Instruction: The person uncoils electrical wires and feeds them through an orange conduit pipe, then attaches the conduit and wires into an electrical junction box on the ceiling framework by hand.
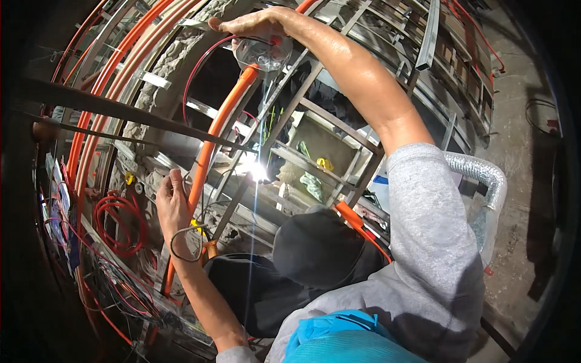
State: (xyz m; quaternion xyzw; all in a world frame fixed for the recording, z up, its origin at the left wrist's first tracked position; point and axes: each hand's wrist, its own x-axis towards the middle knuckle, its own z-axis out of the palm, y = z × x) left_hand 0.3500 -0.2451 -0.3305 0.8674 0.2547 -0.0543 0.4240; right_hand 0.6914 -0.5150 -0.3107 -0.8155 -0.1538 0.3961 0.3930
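An orange conduit (213, 136) runs slantwise from a clear, roundish plastic box (266, 53) down past my left forearm. My right hand (251, 24) reaches over the far side of that box, its visible fingers stretched to the left; the box partly hides the rest. A thin dark red wire (195, 75) curves out of the box below this hand. Close beside the conduit is my left hand (173, 206), fingers pointing up and away from me; whether it touches the conduit cannot be told. Around my left wrist hangs a thin dark loop (186, 247).
A bright lamp (257, 170) glares beneath a metal framework (302, 97). A dark bar (121, 109) crosses from the left. A red hose coil (121, 224) lies left, near loose wires (133, 296). Right stands a silver flexible duct (484, 172); an orange-handled object (351, 218) lies by my knee (315, 248).
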